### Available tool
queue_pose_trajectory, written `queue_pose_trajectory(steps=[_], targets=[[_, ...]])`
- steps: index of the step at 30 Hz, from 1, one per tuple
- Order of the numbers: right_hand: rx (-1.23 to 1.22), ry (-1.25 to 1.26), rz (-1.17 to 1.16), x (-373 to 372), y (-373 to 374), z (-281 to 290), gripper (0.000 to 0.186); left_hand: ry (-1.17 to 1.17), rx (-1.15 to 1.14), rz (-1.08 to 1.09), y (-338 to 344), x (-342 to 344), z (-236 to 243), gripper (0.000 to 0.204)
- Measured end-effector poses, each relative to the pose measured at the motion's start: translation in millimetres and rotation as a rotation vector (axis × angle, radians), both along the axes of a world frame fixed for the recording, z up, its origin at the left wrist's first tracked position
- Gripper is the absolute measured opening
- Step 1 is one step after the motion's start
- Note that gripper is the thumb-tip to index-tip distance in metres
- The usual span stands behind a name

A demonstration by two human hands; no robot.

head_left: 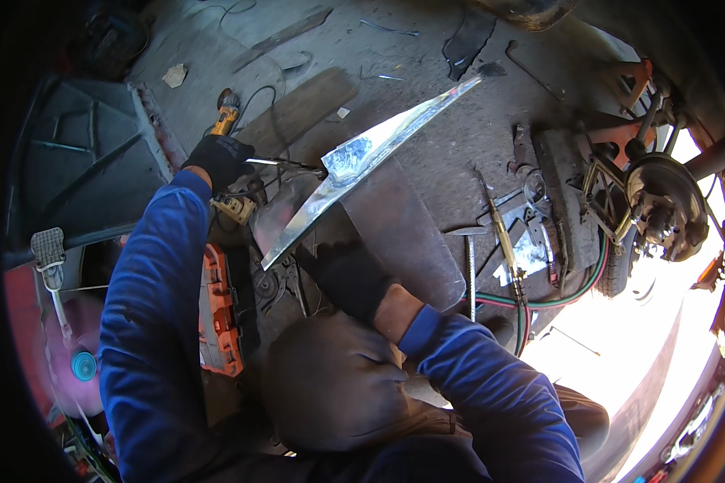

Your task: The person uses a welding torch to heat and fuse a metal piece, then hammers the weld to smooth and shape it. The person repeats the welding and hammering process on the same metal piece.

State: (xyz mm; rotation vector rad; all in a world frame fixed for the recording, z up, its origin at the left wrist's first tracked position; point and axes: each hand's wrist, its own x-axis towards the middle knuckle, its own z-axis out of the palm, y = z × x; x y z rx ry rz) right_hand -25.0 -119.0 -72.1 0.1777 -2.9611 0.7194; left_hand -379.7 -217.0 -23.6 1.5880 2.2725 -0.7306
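A long, pointed piece of bent shiny sheet metal (pixel 354 165) slants across the middle, its narrow tip toward the far right. My left hand (pixel 220 159), in a black glove, is closed around a slim tool (pixel 270 162) with a bright shaft. The tool's dark far end meets the sheet metal at its notch; its exact kind is unclear. Below the metal's near end is my right hand (pixel 350 278), also in a black glove. Its fingers reach toward the metal's lower edge, but dark shadow hides whether they grip it. A flat dull metal sheet (pixel 403 229) lies underneath.
Beyond my left hand lies a yellow angle grinder (pixel 226 113) with its cord. An orange case (pixel 221 310) stands by my left arm. On the right are a hammer (pixel 470 266), a gas torch (pixel 503 233) with hoses, and a wheel hub (pixel 660 205). A dark panel (pixel 84 157) borders the left.
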Motion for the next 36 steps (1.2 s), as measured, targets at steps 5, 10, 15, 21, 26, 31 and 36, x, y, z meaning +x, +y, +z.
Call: queue_pose_trajectory(steps=[5,10,15,21,26,31,36], targets=[[0.005,0.076,-0.087,-8,-14,-10,0.071,-0.007,0.002,0.189,-33,23,-2,0.036],[-0.015,-0.13,-0.248,-12,-15,-5,0.069,-0.212,0.273,0.415,-72,37,-65,0.046],[-0.277,0.157,-0.087,34,14,-3,0.047,-0.624,0.788,0.605,-142,78,-152,0.056],[-0.439,0.185,-0.685,124,62,11,0.025,-1.119,0.976,0.86,-172,184,-203,0.051],[-0.711,0.168,-1.138,158,94,-29,0.033,-1.178,0.763,0.815,-122,226,-184,0.047],[-0.431,-0.05,-1.254,209,104,-140,0.048,-0.941,0.918,0.966,-82,259,-179,0.032],[-0.471,-0.422,-1.224,259,89,-221,0.047,-1.033,0.642,1.106,-69,251,-200,0.025]])
